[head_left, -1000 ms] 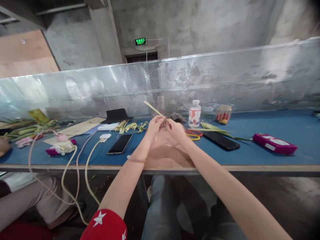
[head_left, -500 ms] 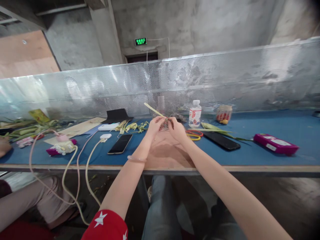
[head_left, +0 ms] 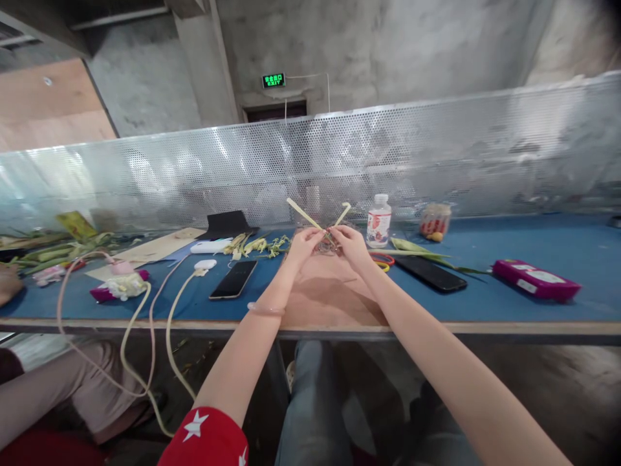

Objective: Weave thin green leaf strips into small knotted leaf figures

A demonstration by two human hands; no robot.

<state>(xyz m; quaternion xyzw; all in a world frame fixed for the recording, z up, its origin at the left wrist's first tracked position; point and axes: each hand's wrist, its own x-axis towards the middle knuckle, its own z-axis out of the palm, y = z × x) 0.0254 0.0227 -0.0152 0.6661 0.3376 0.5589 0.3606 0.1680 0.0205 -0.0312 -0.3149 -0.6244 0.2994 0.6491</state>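
Observed at frame centre: left hand (head_left: 303,247) and right hand (head_left: 351,244), close together, fingers of both nearly closed in pinches. Seen between fingertips: long pale strip (head_left: 303,213), slanting toward upper left, and shorter pale strip (head_left: 342,214), pointing upper right with bent tip; cannot tell whether one piece or two. Held over far part of brown board (head_left: 334,301), itself reaching front edge (head_left: 334,329) at lower centre. Bounded behind by perforated screen (head_left: 436,155); to left by black phone (head_left: 233,280); to right by bottle (head_left: 378,223) and dark phone (head_left: 430,274). Noted widest bare stretch of blue tabletop (head_left: 524,238) at right, behind purple box (head_left: 535,280).
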